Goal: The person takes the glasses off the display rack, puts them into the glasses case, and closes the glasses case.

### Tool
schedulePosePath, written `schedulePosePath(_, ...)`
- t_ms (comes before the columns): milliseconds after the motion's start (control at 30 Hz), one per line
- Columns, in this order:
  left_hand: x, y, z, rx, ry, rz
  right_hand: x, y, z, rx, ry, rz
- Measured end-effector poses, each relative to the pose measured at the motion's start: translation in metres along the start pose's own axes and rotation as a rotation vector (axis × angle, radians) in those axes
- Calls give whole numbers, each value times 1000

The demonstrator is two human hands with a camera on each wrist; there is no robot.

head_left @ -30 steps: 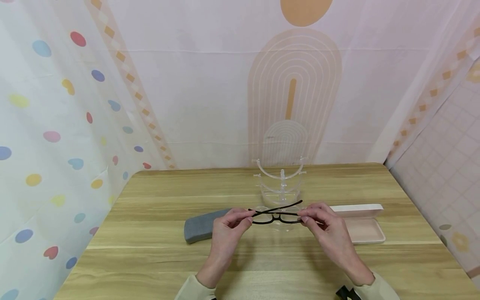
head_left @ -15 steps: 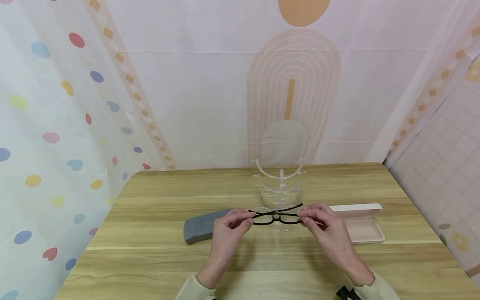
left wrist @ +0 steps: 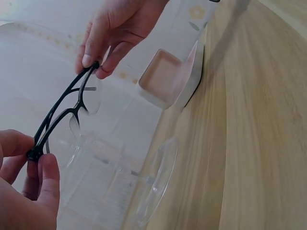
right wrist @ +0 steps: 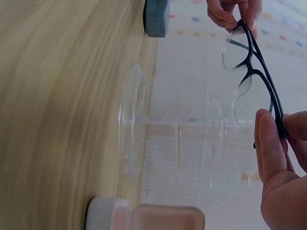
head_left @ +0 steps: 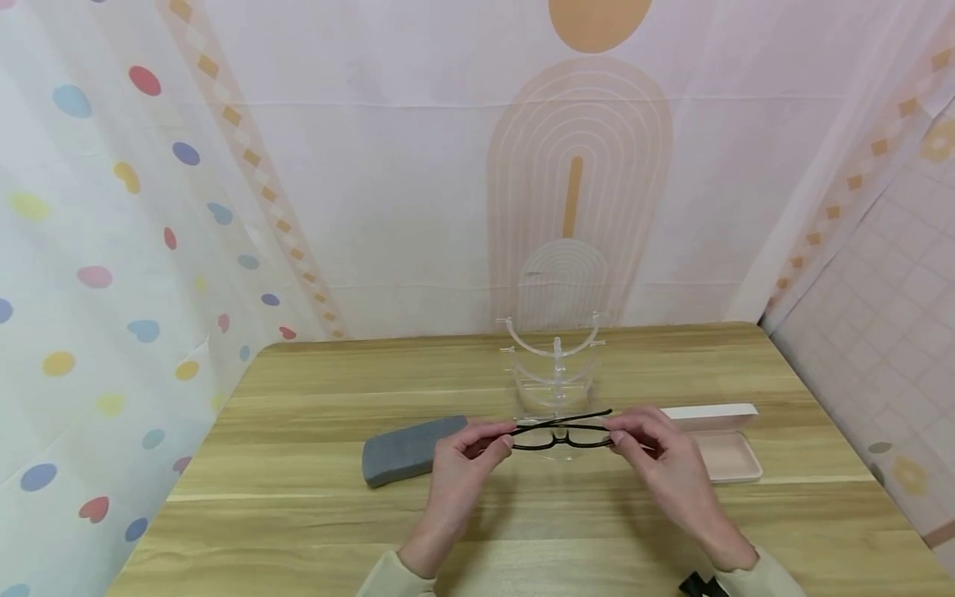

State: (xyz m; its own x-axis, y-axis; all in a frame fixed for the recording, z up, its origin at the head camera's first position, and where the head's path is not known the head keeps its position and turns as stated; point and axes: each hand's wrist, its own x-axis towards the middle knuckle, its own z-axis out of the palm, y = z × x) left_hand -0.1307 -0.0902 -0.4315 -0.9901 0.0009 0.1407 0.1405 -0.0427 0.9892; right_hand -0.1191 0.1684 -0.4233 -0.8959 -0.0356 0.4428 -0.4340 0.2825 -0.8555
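A pair of black-framed eyeglasses (head_left: 559, 442) is held up between both hands, above the table and in front of the clear display stand. My left hand (head_left: 464, 473) pinches the left end of the frame, thumb on the near side. At the other end my right hand (head_left: 667, 464) pinches the hinge corner between thumb and fingers. The temples are folded in, crossing behind the lenses; one tip sticks up at the right. In the left wrist view the eyeglasses (left wrist: 74, 109) hang clear of the tabletop. The right wrist view shows the half-rimless lower lenses.
Behind the eyeglasses stands a clear tiered eyeglass stand (head_left: 558, 365). A closed grey glasses case (head_left: 406, 452) lies left of it, partly behind my left hand. An open white case with a pink lining (head_left: 724, 456) lies to the right. Patterned curtains (head_left: 418, 207) border the wooden table (head_left: 313, 497).
The raised temple tip has come down a little. Both hands and the eyeglasses have shifted slightly right relative to the stand, as the head view turned a bit.
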Motion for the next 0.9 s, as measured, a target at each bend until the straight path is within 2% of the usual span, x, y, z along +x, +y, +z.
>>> schedulePosePath(333, 0, -2, 11, -60, -45, -16, -5, 6, -20, -12, -32, 67)
schedulePosePath(667, 0, -5, 24, -34, -86, -10, -7, 10, -39, 76, -50, 37)
schedulePosePath(900, 2, -9, 37, -34, -99, 2, -8, 14, -57, 149, -111, 14)
